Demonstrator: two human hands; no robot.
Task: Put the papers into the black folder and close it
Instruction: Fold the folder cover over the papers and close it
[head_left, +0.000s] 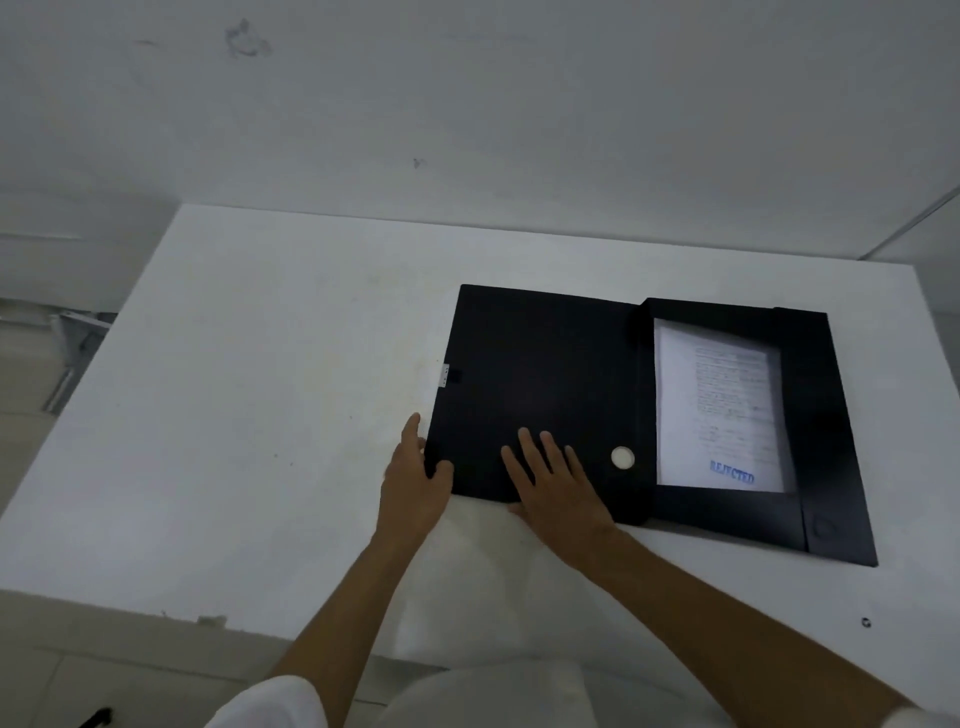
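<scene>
The black folder (540, 374) lies open and flat on the white table (249, 395), right of centre. Its box half on the right holds the papers (719, 405), a printed sheet with a blue "REJECTED" stamp near its bottom edge. The wide cover flap lies spread out to the left, with a white round hole on the spine. My left hand (413, 480) grips the flap's near-left corner, thumb on top. My right hand (553, 480) rests flat on the flap's near edge, fingers spread.
A small clasp tab (445, 375) sticks out at the flap's left edge. A white wall rises behind the table. Left of the table is a metal frame (72, 353) on the floor. A small dark screw (865, 622) marks the table's near right.
</scene>
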